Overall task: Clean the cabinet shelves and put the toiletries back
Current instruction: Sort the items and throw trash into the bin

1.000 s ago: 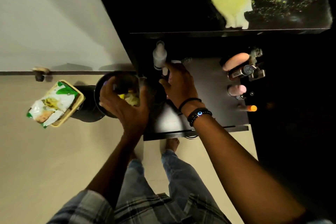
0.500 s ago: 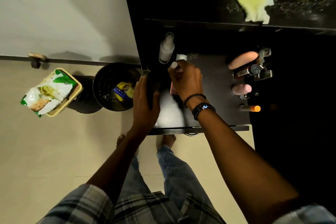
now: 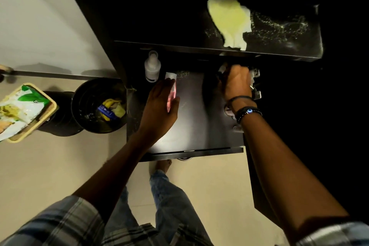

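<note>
My left hand [image 3: 159, 106] holds a pink tube with a white cap [image 3: 171, 91] just above the left part of the dark lower shelf [image 3: 195, 122]. A white bottle [image 3: 152, 68] stands at the shelf's back left, close to the tube's cap. My right hand [image 3: 236, 84] is curled over the toiletries at the shelf's back right. What its fingers hold is hidden. A yellow cloth [image 3: 229, 20] lies on the dusty upper shelf [image 3: 279, 32].
Metal items [image 3: 256, 84] and small bottles [image 3: 228, 111] line the shelf's right edge beside my wrist. On the floor to the left stand a black bin [image 3: 85, 110] with rubbish and a yellow basket [image 3: 48, 112] holding a wipes packet [image 3: 18, 108].
My left hand came from the bin to the shelf and now holds the pink tube. My right hand let go of it and moved right to the toiletries at the back right.
</note>
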### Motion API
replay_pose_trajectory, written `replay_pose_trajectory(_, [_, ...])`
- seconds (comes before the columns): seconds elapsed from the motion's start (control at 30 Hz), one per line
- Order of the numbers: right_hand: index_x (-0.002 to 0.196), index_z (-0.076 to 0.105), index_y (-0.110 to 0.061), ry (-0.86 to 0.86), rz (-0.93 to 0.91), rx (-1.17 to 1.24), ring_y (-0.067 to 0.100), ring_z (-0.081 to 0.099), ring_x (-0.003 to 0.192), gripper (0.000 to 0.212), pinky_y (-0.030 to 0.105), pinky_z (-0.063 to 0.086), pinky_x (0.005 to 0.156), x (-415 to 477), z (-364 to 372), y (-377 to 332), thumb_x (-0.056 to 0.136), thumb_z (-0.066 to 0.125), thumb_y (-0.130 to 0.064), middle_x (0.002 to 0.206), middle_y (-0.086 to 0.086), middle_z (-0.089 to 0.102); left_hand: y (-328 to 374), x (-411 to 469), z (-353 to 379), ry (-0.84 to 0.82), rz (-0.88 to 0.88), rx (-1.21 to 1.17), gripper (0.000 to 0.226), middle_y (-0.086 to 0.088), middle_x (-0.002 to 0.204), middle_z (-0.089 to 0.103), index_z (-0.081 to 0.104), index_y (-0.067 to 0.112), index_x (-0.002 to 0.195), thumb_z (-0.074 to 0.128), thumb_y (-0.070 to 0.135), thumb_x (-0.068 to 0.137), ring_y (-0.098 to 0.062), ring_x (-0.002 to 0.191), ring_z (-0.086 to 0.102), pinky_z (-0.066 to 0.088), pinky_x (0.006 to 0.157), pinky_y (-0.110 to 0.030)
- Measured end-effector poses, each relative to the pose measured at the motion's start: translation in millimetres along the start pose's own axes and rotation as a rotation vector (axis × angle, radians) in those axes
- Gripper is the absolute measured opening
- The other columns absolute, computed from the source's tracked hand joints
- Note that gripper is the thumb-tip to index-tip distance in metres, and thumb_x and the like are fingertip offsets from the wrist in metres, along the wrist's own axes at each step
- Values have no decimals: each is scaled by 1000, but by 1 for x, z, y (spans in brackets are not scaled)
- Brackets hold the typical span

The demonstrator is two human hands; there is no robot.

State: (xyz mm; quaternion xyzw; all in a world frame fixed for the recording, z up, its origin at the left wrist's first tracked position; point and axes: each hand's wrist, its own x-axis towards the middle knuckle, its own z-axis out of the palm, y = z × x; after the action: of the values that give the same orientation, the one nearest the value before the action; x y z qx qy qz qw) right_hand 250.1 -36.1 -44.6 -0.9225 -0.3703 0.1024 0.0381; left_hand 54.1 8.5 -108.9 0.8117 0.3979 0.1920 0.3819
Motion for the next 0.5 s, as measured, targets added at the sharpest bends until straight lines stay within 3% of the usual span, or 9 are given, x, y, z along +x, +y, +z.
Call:
replay_pose_trajectory(0.1, [118, 57, 0, -106, -108, -162, 37, 54, 115, 29, 39, 40, 95, 17, 3, -6, 92, 44, -1, 122, 24, 58, 2, 4, 3, -12, -3, -15, 50, -17, 136, 50, 44, 3, 135, 59, 19, 90, -32, 127, 45, 33, 104, -31])
replay_pose_trajectory(0.27, [131, 46, 2, -199, -118, -272, 37, 42, 127, 36, 39, 32, 103, 28, 9, -11, 96, 37, 1, 136, 24, 47, -2, 0, 0, -49, -8, -12, 50, -17, 134, 51, 46, 2, 134, 58, 21, 90, -32, 126, 46, 32, 104, -30])
replay_pose_trajectory(0.5, [126, 47, 5, -193, -117, -308, 38, 48, 121, 33, 39, 38, 97, 26, 9, -12, 94, 36, 5, 129, 25, 51, -16, -13, -8, -75, -22, 3, 50, -16, 136, 49, 45, 4, 135, 59, 22, 90, -31, 127, 43, 30, 104, -30])
